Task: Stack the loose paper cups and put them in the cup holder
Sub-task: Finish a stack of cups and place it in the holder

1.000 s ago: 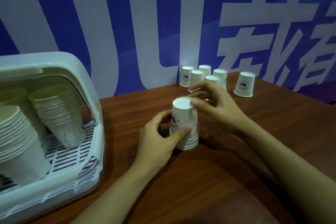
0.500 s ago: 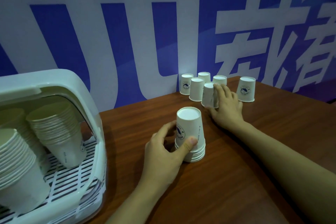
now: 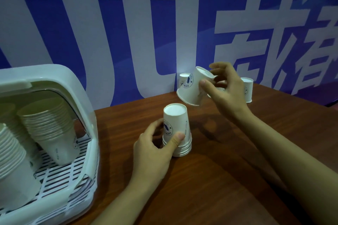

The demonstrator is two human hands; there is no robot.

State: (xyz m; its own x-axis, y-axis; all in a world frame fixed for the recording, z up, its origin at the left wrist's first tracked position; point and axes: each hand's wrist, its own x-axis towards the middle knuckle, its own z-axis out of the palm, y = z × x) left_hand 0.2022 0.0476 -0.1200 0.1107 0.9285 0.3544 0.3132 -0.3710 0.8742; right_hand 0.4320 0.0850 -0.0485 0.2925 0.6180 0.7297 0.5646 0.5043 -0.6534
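1. Backdrop wall (image 3: 128, 33): blue and white lettering, runs behind everything. The view has tilted a little since a second ago; the wall itself is fixed.
2. Counter (image 3: 228, 179): dark wood, carries the whole setup.
3. Cup holder (image 3: 54, 78): white plastic, slatted floor, at the near left. Leaning cup stacks (image 3: 53, 129) already sit inside. Nothing new has gone in during the last second.
4. Right hand (image 3: 226, 91): half a second ago it was down among the far cups on the counter; now it is raised, fingers closed on a single loose cup (image 3: 193, 87), gripped near its closed end.
5. Left hand (image 3: 155, 148): clamped around the lower part of the working stack (image 3: 176, 131), thumb across the front. Same grip throughout.
6. Working stack: upside down on the counter, mid-frame, several rims showing at its base.
7. Loose cup: airborne, tilted, mouth down-left, up and to the right of the stack, not touching it.
8. Remaining cups (image 3: 247, 89): at the wall, partly hidden behind the right hand; count unclear.
9. Judgement: one more cup is on its way to the stack; more collecting is needed before transfer to the holder.
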